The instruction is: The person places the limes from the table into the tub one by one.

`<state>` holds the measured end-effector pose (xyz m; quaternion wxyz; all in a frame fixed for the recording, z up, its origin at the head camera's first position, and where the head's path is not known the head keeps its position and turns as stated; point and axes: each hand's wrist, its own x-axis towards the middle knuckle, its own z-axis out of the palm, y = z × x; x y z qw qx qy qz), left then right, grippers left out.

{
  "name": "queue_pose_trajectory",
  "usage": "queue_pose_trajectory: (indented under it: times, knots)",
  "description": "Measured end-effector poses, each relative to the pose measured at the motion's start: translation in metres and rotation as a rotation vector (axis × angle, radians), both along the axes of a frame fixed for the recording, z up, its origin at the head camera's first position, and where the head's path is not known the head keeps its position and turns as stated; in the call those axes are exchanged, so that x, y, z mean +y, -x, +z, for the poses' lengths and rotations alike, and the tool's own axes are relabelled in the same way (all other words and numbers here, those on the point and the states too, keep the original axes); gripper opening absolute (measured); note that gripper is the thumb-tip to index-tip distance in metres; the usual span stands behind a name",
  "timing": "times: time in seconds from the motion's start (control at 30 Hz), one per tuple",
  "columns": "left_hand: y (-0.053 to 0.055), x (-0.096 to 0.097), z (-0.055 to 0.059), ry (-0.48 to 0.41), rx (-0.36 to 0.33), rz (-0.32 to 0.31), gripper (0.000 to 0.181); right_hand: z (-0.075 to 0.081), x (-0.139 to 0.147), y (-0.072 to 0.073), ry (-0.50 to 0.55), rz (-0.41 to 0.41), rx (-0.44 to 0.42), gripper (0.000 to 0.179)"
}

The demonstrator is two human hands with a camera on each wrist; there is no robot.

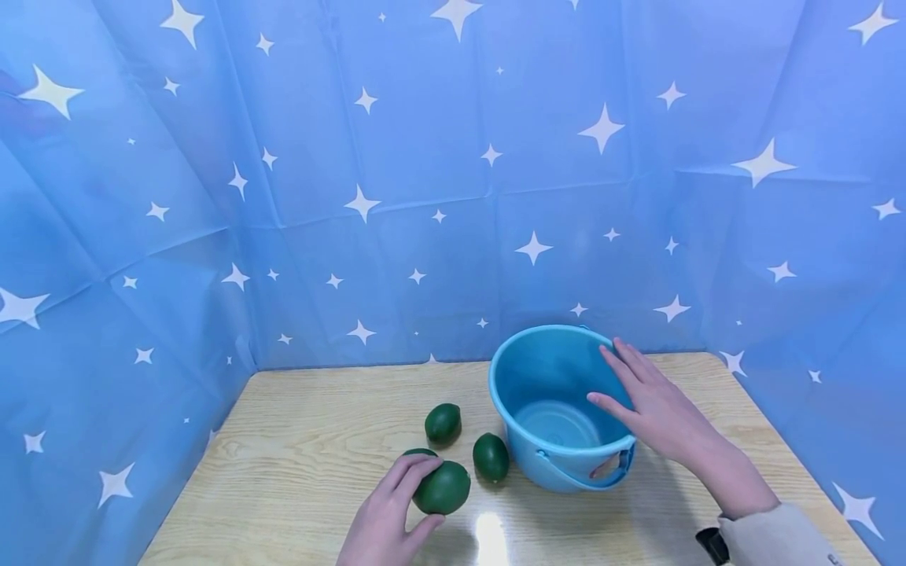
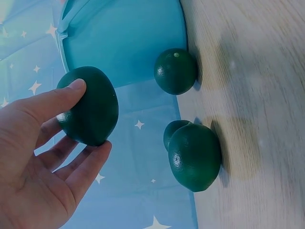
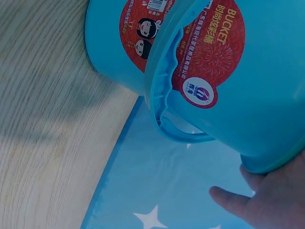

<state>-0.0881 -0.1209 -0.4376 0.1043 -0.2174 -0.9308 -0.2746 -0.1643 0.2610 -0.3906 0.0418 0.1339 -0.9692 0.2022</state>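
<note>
Currently left fingers (image 2: 89, 171) grip green fruit (image 2: 97, 114); right fingers (image 1: 635, 367) touch bucket (image 1: 524, 454).

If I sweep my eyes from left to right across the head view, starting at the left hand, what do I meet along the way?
Left hand → held green fruit → another green fruit → bucket → right hand → pale sleeve.

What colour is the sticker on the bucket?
The sticker is mainly red with yellow lettering; it shows best in the right wrist view.
</note>
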Motion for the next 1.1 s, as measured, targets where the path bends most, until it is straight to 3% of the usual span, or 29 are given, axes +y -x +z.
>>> queue_pose_trajectory:
  times: [0.33, 0.57, 1.1]
  knots:
    - [0.001, 0.002, 0.003, 0.003, 0.026, 0.007, 0.063, -0.001, 0.000, 0.000, 0.005, -0.003, 0.001, 0.083]
    - [0.002, 0.004, 0.005, 0.004, 0.103, -0.002, 0.067, -0.001, 0.000, 0.000, 0.005, -0.003, 0.000, 0.084]
    - [0.006, 0.008, 0.011, -0.009, 0.126, 0.005, 0.067, -0.001, 0.000, 0.000, 0.006, -0.008, 0.004, 0.084]
